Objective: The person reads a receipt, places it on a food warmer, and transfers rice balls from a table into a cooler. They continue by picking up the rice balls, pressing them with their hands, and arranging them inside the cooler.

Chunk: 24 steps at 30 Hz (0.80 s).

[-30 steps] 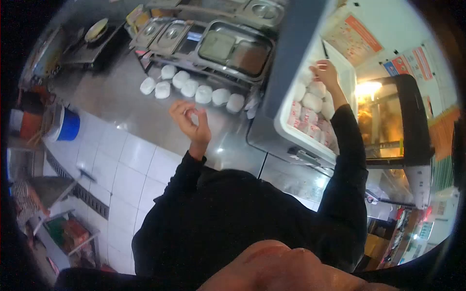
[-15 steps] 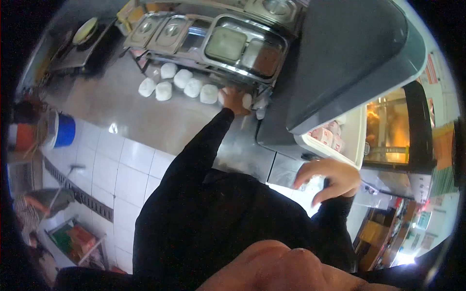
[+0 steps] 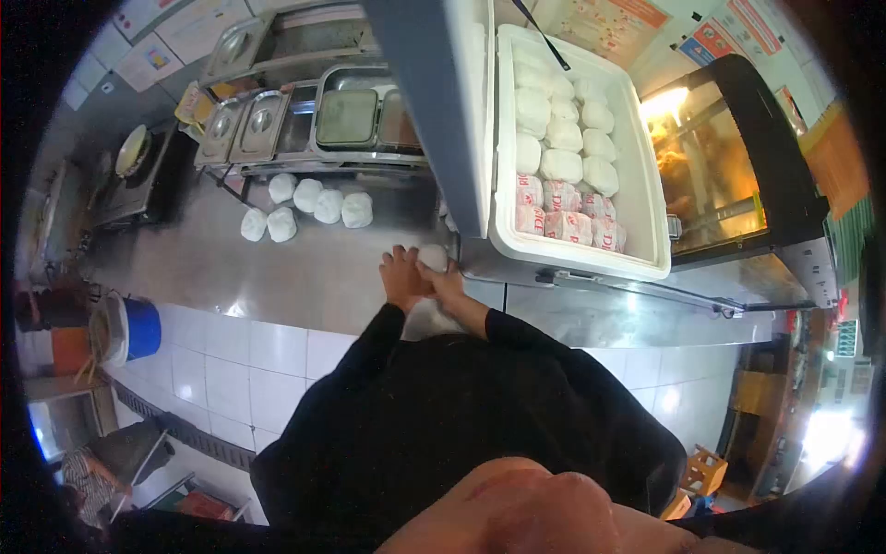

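Near the counter's front edge, my left hand and my right hand are close together around a white wrapped bundle. The fingers of my left hand are bent, partly against the other hand. My right hand grips the bundle's lower side. Further left on the steel counter lie several white wrapped bundles. To the right, an open white cooler box holds rows of white bundles and red-printed ones.
Steel food pans stand behind the counter. The grey lid rises left of the cooler. A lit glass display stands at the right. At left are a pan and a blue bucket. A person's striped clothing shows lower left.
The view has turned right, and the cooler now shows open. My left hand has drawn back from the row of bundles, and my right hand has come in beside it at a bundle.
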Motion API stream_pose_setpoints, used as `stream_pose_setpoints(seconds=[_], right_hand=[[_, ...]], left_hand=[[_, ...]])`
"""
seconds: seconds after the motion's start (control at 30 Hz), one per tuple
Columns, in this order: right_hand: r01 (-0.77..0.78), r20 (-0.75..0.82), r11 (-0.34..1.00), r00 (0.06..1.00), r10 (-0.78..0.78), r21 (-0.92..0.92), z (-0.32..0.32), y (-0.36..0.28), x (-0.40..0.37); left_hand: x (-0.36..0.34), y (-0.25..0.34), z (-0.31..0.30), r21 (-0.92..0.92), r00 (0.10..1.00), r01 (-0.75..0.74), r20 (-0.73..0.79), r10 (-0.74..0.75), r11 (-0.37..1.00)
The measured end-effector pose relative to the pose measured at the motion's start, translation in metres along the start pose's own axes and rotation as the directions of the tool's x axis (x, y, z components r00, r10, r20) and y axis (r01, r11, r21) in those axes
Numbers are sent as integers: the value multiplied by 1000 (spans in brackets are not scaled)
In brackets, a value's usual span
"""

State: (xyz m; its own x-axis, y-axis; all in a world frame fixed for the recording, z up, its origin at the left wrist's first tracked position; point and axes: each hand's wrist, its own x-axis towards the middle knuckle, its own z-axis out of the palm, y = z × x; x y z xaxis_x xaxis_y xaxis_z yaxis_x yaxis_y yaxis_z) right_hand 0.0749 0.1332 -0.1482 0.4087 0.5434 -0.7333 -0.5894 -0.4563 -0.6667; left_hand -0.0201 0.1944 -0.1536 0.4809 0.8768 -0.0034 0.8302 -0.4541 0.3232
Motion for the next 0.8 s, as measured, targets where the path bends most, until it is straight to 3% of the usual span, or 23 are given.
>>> stream_pose_setpoints(seconds=[0.07, 0.1, 0.17, 0.2, 0.27, 0.3, 0.37, 0.4, 0.43, 0.47, 0.53, 0.57, 0.6, 0.67, 0.73, 0.8], right_hand=[[290, -81, 852, 930, -358, -435, 4, 13, 19], [289, -77, 859, 933, -352, -422, 3, 18, 17], [495, 234, 806, 868, -438, -324, -8, 15, 4], [495, 233, 808, 868, -439, -319, -12, 5, -9], [620, 456, 449, 782, -425, -644, -17, -31, -60], [689, 614, 425, 721, -321, -587, -22, -59, -98], [789, 842, 442, 525, -124, -427, -40, -115, -164], [811, 913, 480, 404, -45, -335, -54, -139, -188], [891, 944, 393, 301, -137, -227, -65, -166, -212], [949, 958, 291, 185, -217, -118, -75, -194, -232], [967, 907, 142, 248, -340, -211, -91, -252, -259], [957, 846, 13, 264, -464, -291, -96, -275, -264], [933, 772, 9, 303, -558, -360, -99, -294, -250], [871, 689, -4, 386, -613, -491, -105, -332, -198], [795, 635, 5, 489, -597, -607, -105, -350, -139], [770, 633, -41, 492, -597, -637, -108, -349, -75]], left_hand=[[-23, -6, 2, -183, 968, -179, -210, 140, 967], [-29, -11, 4, -168, 968, -181, -206, 145, 969], [-32, -20, 7, -223, 924, -260, -340, 175, 939], [-35, -20, 1, -219, 924, -263, -339, 179, 940], [-44, -17, -16, -411, 944, -269, -291, 154, 871], [-43, -27, -1, -415, 947, -263, -285, 151, 871], [-33, -53, 41, -244, 903, -355, -339, 263, 903], [-39, -35, 18, -189, 868, -356, -430, 249, 915], [-41, -29, 11, -194, 870, -356, -425, 249, 914], [-41, -24, 8, -173, 905, -213, -407, 127, 962], [-44, -15, 0, -112, 931, 53, -353, -89, 992], [-44, -16, 2, -111, 933, 46, -350, -82, 993], [-43, -18, 6, -135, 940, 58, -325, -100, 989], [-43, -20, 6, -159, 946, 64, -304, -110, 985], [-42, -17, -4, -362, 968, -60, -247, -34, 930], [-43, -4, -24, -455, 966, -145, -257, 27, 879]])
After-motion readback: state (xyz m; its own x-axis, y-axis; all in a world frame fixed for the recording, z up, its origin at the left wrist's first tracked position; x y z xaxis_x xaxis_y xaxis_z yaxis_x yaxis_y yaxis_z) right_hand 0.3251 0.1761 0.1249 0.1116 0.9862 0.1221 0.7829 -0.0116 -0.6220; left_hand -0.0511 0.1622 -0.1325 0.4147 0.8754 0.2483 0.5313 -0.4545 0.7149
